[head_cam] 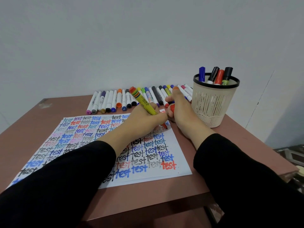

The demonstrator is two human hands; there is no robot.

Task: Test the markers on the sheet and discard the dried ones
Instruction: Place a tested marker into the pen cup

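While the twelve-o'clock marker row [115, 100] seems untested, a yellow marker [145, 105] is pinched by the left hand [141, 120], its cap [172, 109] by the right hand [182, 114].

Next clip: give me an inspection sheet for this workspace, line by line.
Surface: brown table, scuffed at its far left corner.
Job's things: sheet covered with "test" words; yellow marker, red tip down on the sheet; row of markers along the far edge; basket holding four markers.
Clutter: nothing seen.
Hands: left hand grips the yellow marker; right hand holds a red cap.
Cables: nothing seen.
Surroundings: plain wall behind; patterned floor at right.
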